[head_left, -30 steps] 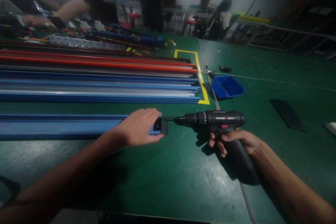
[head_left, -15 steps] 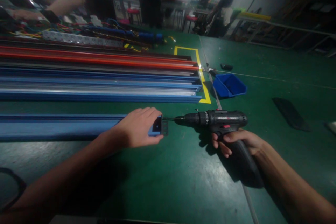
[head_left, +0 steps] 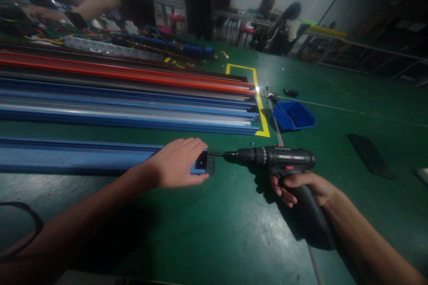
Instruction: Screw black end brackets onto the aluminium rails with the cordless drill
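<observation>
My left hand [head_left: 182,162] is wrapped over the right end of a long blue metal profile [head_left: 76,158] lying on the green surface. A dark end cap [head_left: 211,164] sits at that end, partly past my fingers. In my right hand [head_left: 310,185] is a black cordless drill [head_left: 287,156], held by its grip and pointing left. The long thin bit [head_left: 216,154] reaches the upper part of the end cap; whether a screw is at its tip I cannot make out.
Several blue and orange profiles [head_left: 133,111] lie behind, ending near yellow floor tape [head_left: 264,124]. A blue bin [head_left: 294,116] and a dark flat piece [head_left: 369,156] lie to the right. At the back left, another person's arm [head_left: 96,4] is over wires.
The camera view has tilted slightly, so the background sits a little lower. Both hands, the drill and the blue profile keep nearly the same positions relative to each other.
</observation>
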